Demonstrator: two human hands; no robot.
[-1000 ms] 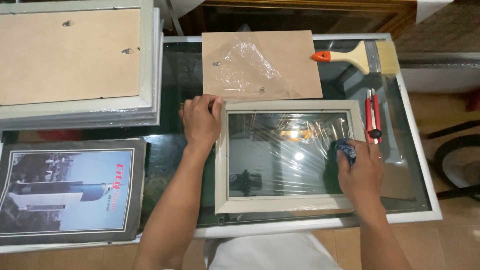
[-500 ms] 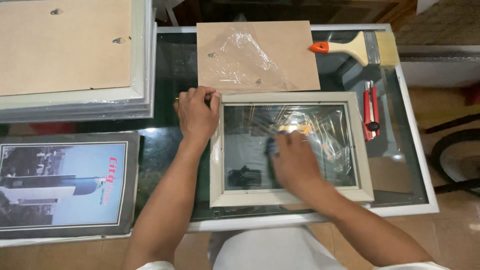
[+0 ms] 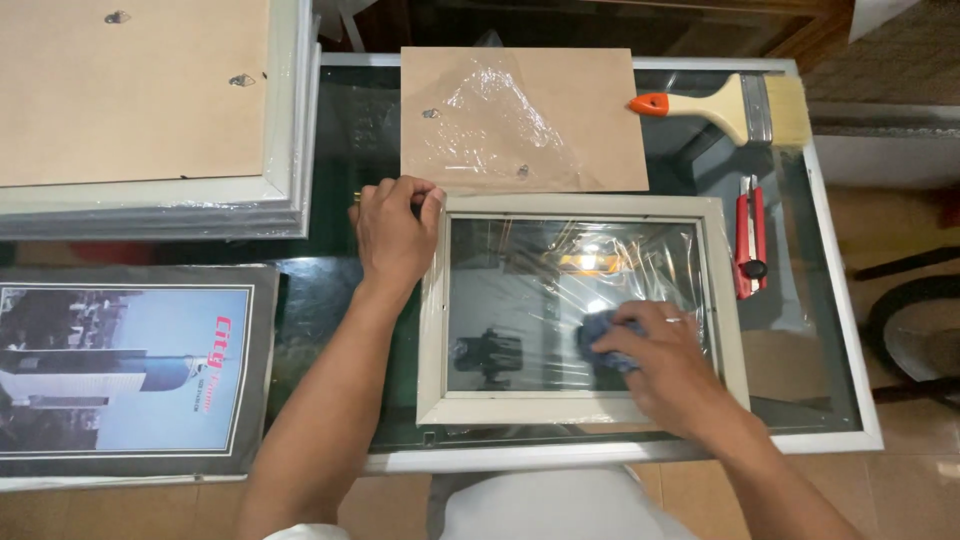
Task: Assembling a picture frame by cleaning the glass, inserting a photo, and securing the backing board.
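A cream picture frame (image 3: 580,207) with a glass pane lies flat on the glass table (image 3: 840,330), thin plastic film loose around it. My left hand (image 3: 395,232) presses on the frame's upper left corner. My right hand (image 3: 665,365) is shut on a small blue cloth (image 3: 598,337) and rests on the pane near its lower right. The glass reflects a ceiling light and my head camera.
A brown backing board (image 3: 560,110) with plastic film lies just beyond the frame. A paintbrush (image 3: 735,103) with an orange handle tip and a red utility knife (image 3: 749,238) sit at the right. Stacked frames (image 3: 150,195) and a matted poster (image 3: 120,365) fill the left.
My right hand with the cloth swept from the pane's right side to its middle, then back toward the lower right. My left hand stayed on the corner.
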